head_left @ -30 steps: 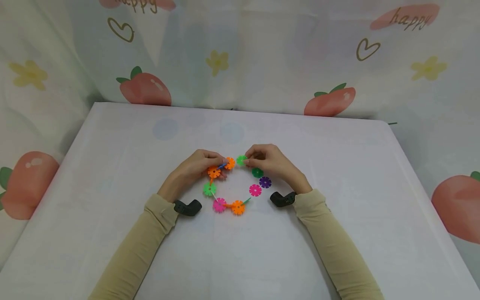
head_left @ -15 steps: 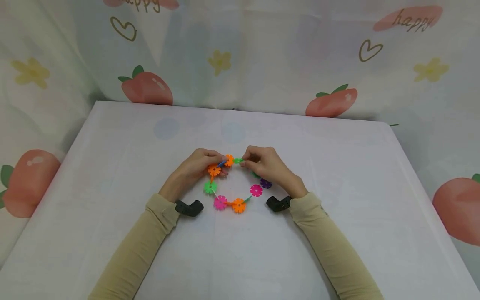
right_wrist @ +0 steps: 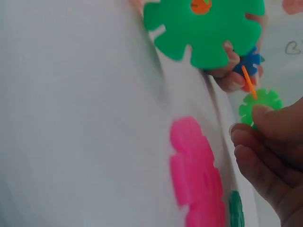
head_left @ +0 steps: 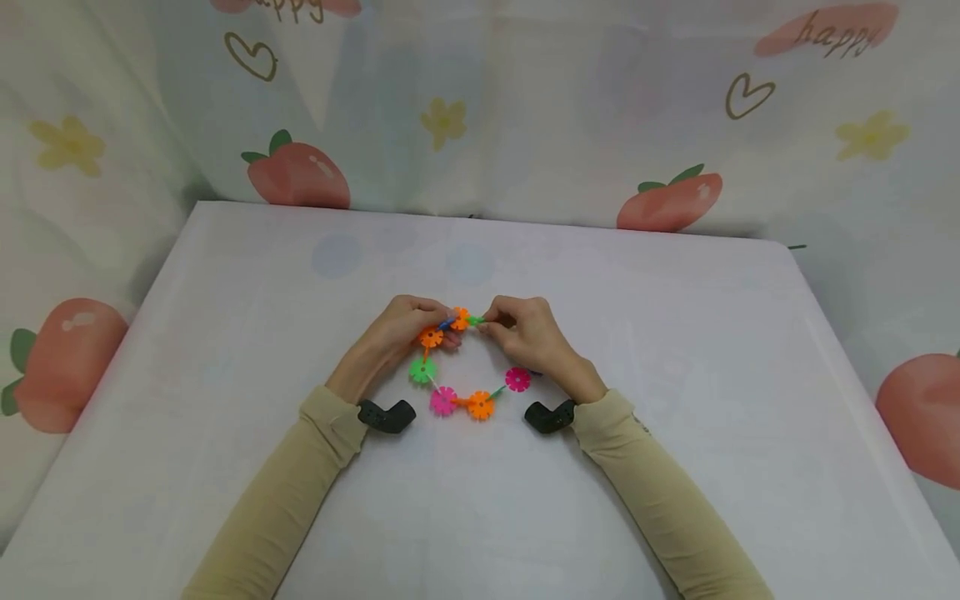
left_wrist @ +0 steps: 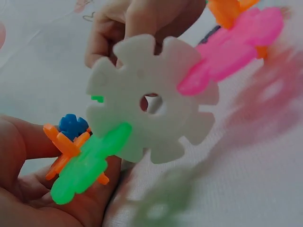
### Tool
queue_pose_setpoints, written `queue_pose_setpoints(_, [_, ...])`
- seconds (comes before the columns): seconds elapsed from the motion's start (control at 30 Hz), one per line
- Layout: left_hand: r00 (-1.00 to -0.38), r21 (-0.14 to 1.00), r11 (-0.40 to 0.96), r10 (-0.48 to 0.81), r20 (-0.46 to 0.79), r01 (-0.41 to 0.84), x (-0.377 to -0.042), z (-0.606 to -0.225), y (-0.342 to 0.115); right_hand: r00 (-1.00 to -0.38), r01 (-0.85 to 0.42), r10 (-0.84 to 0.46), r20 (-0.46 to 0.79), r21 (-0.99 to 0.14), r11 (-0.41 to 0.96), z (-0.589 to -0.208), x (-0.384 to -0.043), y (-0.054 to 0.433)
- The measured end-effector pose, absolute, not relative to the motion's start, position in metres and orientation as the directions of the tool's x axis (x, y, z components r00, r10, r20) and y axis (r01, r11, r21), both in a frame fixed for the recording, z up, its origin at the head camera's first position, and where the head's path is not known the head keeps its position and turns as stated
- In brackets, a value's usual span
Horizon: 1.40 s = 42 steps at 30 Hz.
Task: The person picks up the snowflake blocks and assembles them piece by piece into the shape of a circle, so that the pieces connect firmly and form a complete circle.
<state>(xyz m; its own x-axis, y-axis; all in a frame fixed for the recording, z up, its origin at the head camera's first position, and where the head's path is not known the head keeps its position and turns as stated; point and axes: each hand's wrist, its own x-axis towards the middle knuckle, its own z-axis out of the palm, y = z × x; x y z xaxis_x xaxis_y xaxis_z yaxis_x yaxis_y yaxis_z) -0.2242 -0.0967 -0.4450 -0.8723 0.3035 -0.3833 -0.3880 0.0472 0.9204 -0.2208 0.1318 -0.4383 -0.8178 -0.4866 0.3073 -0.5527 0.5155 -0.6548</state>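
A chain of slotted snowflake discs curves between the hands. My left hand (head_left: 401, 329) holds its upper end near a blue disc (head_left: 447, 325) and an orange disc (head_left: 461, 318). My right hand (head_left: 531, 332) pinches a light green disc (right_wrist: 267, 100) between thumb and fingers; its slotted edge meets the orange disc (right_wrist: 249, 81). Along the chain follow another orange disc (head_left: 431, 337), a green disc (left_wrist: 85, 165), a white disc (left_wrist: 118, 104), a pink disc (left_wrist: 232, 52), an orange disc (head_left: 481, 406) and a green end disc (right_wrist: 203, 35).
A loose pink disc (right_wrist: 194, 175) lies on the white table (head_left: 645, 500) near the chain's end. Beside it a dark green disc (right_wrist: 236, 210) partly shows. Black wrist cameras (head_left: 387, 417) sit at both wrists. A printed curtain (head_left: 540, 125) hangs behind the table.
My right hand has moved left, bringing the light green disc against the orange one. That disc has turned edge-on. The hand now covers the dark green disc and most of the purple one.
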Motion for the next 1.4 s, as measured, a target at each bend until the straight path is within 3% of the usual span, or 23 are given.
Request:
queue_pose_setpoints(0.17, [-0.878, 0.926, 0.033, 0.309, -0.366, -0.375, -0.224, -0.444, -0.096, -0.832, -0.53, -0.478, 0.281, -0.658, 0.535, -0.435, -0.222, 0.133])
queue_pose_setpoints(0.63, [-0.848, 0.922, 0.005, 0.392, -0.357, -0.386, -0.224, -0.445, -0.109, -0.897, -0.356, -0.44, 0.047, -0.668, 0.654, -0.425, -0.24, 0.168])
queue_pose_setpoints(0.97, [-0.848, 0.908, -0.024, 0.37, -0.381, -0.418, -0.227, -0.445, -0.103, -0.837, -0.198, -0.473, -0.275, -0.653, 0.731, -0.409, -0.24, 0.187])
queue_pose_setpoints(1.2, [-0.853, 0.911, 0.003, 0.349, -0.388, -0.413, -0.227, -0.443, -0.102, -0.828, -0.195, -0.468, -0.308, -0.625, 0.756, -0.406, -0.238, 0.183])
queue_pose_setpoints(1.4, [-0.85, 0.903, -0.005, 0.34, -0.402, -0.429, -0.226, -0.44, -0.102, -0.839, -0.201, -0.476, -0.262, -0.665, 0.72, -0.409, -0.239, 0.184])
